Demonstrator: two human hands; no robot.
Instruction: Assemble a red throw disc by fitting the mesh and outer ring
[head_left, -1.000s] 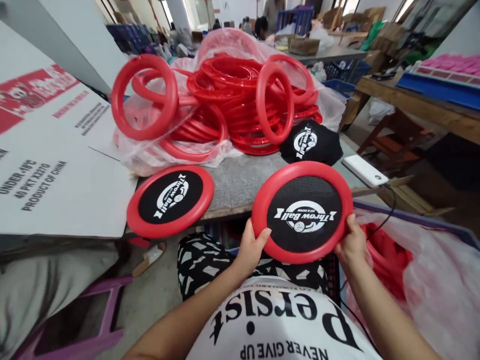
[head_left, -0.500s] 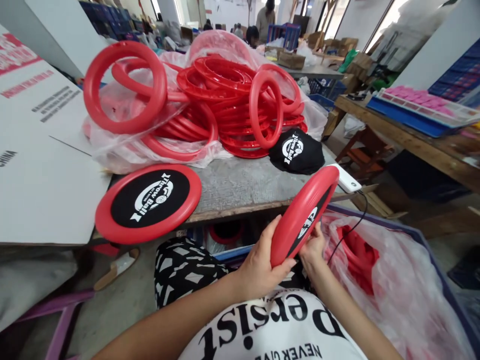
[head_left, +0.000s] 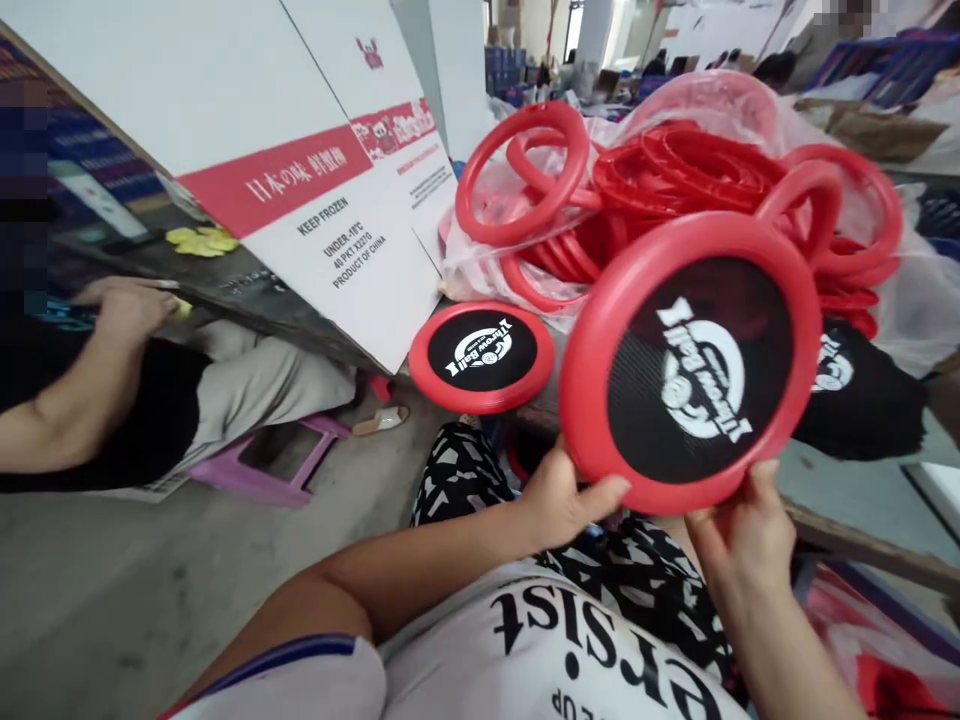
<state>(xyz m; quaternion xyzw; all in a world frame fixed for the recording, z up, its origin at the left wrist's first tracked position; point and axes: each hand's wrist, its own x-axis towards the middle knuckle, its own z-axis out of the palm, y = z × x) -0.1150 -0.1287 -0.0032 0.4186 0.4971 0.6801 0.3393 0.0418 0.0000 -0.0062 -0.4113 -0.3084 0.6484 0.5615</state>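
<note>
A red disc with a black mesh centre and a white logo [head_left: 694,365] is held up in front of me, face towards the camera. My left hand [head_left: 562,500] grips its lower left rim, thumb on the front. My right hand [head_left: 742,530] holds the bottom right rim. A second finished disc [head_left: 481,355] lies flat at the table's near edge. Behind it, a heap of bare red rings [head_left: 660,190] rests on a clear plastic bag. A pile of black mesh cloths [head_left: 855,395] lies to the right, partly hidden by the held disc.
A large white printed carton sheet [head_left: 330,170] leans at the left. Another person sits on the left with a hand [head_left: 127,305] on a dark surface, beside a purple stool [head_left: 262,460]. The grey table [head_left: 855,495] runs to the right. More tables and boxes stand far behind.
The disc has turned from edge-on to facing me and risen. My view has swung left, bringing the seated person and carton sheet into sight.
</note>
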